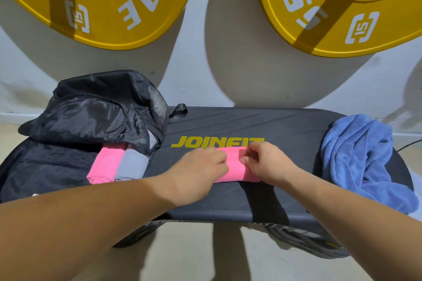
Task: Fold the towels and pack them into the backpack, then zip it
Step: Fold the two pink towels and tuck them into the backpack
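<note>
A pink towel (235, 166), folded into a narrow strip, lies on the dark step platform (262, 125) in the middle. My left hand (196, 171) presses on its left side and my right hand (262, 162) pinches its right side. The black backpack (91, 112) lies open at the left, its flap thrown back. Inside it sit a folded pink towel (105, 164) and a folded grey towel (132, 164) side by side. A blue towel (363, 157) lies crumpled on the platform's right end.
Two yellow weight plates (102, 7) (342, 7) lean on the white wall behind. The platform's front edge is close to me, with pale floor (194, 253) below. A dark cable (408, 143) runs at the far right.
</note>
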Demonstrator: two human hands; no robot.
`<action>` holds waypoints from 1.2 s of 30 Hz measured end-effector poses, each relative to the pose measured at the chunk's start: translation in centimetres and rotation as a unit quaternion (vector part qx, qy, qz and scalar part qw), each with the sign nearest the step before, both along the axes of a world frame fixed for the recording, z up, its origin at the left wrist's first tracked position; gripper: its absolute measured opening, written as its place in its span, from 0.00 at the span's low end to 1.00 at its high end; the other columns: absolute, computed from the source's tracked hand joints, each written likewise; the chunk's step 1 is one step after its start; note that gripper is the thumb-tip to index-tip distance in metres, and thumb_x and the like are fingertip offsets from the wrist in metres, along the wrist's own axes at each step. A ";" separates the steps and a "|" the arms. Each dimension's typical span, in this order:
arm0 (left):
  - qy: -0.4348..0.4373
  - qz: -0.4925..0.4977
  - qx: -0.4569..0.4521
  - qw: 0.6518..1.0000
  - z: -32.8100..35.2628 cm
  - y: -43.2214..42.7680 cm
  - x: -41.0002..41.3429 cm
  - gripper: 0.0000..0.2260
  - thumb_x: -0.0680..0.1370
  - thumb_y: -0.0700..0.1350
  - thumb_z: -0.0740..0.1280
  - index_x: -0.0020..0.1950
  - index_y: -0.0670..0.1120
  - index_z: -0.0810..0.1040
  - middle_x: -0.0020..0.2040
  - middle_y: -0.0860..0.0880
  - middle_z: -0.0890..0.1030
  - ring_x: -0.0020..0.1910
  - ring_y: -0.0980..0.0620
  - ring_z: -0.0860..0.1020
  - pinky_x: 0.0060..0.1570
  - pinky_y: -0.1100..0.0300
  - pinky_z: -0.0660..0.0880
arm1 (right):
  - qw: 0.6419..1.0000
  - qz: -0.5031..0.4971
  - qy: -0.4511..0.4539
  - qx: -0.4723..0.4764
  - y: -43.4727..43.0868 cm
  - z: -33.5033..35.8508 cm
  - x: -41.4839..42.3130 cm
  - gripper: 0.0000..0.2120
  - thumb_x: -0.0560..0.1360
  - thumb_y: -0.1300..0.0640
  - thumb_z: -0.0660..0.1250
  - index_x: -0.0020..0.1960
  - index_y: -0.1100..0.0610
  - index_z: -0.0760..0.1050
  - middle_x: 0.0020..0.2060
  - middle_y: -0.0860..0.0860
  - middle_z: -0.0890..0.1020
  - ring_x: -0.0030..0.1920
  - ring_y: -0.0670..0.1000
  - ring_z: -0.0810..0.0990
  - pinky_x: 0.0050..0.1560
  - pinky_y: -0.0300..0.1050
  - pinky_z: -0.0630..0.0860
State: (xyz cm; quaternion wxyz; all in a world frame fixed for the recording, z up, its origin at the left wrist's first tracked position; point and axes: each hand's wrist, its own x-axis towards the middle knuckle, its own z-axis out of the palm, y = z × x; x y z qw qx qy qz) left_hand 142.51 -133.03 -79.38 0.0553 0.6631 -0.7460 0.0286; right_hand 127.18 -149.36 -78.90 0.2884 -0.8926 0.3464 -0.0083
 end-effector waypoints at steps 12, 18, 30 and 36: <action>0.154 0.142 0.094 0.973 -1.2 -3.0 1.3 0.11 0.82 0.48 0.62 0.61 0.49 0.80 0.54 0.49 0.77 0.59 0.44 0.74 0.60 0.49 0.72 | 0.992 0.073 0.012 -0.100 -0.4 -0.4 -1.4 0.25 0.72 0.33 0.69 0.62 0.47 0.76 0.50 0.43 0.72 0.53 0.50 0.77 0.51 0.50 0.77; 0.220 0.214 0.158 0.939 -1.2 -5.5 3.0 0.11 0.82 0.50 0.62 0.61 0.52 0.80 0.61 0.46 0.76 0.63 0.43 0.72 0.66 0.48 0.70 | 0.999 0.014 0.033 -0.024 -1.2 -0.8 0.5 0.21 0.79 0.41 0.65 0.65 0.52 0.76 0.52 0.51 0.72 0.57 0.57 0.78 0.59 0.51 0.76; 0.399 0.290 0.185 0.850 -0.7 -5.7 4.1 0.14 0.74 0.49 0.75 0.59 0.51 0.81 0.52 0.49 0.84 0.50 0.49 0.82 0.51 0.58 0.79 | 0.996 0.000 0.058 0.069 -2.2 -0.7 2.1 0.20 0.80 0.45 0.64 0.70 0.51 0.74 0.58 0.53 0.71 0.62 0.56 0.75 0.64 0.44 0.69; 0.297 0.211 0.244 0.899 0.5 -5.2 3.6 0.13 0.79 0.51 0.69 0.64 0.56 0.80 0.53 0.55 0.79 0.59 0.50 0.78 0.57 0.59 0.72 | 0.990 0.090 0.108 0.018 -2.0 -0.4 2.5 0.18 0.80 0.48 0.62 0.70 0.45 0.74 0.62 0.52 0.68 0.69 0.59 0.66 0.74 0.52 0.63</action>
